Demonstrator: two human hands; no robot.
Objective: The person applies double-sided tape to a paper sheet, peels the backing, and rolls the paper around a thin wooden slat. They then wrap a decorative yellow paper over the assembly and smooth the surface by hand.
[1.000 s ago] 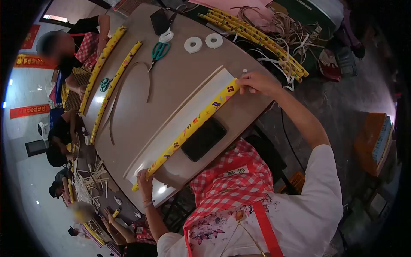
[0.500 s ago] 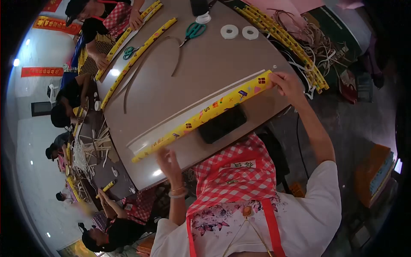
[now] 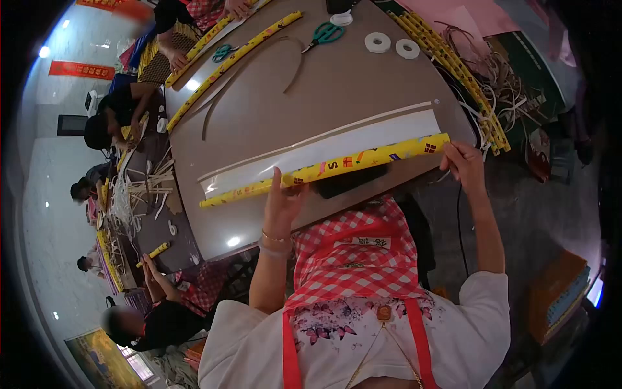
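Observation:
A yellow wrapping-paper roll [image 3: 350, 163] with printed gift boxes and letters slants across the near part of the table. Its unrolled white inner side [image 3: 389, 133] spreads behind it, with a pale strip [image 3: 311, 141] along the far edge. My right hand [image 3: 464, 163] pinches the roll's right end between thumb and fingers. Left of the roll's middle, my left hand [image 3: 283, 206] is at the paper, one digit extended up across it and the other fingers curled at its near edge, partly hidden. A black phone [image 3: 350, 181] lies partly covered by the roll.
On the table [image 3: 350, 78] are green-handled scissors [image 3: 326, 34], two white tape rolls [image 3: 378, 43], a bent brown strip [image 3: 298, 71] and a finished-looking yellow tube [image 3: 236, 65]. More yellow tubes [image 3: 453, 78] and loose strips lie at right. Other people work along the left.
The roll's right end has come lower and nearer to me, showing more white inner side. My left hand has moved up to the roll, and my right hand has lowered with its end.

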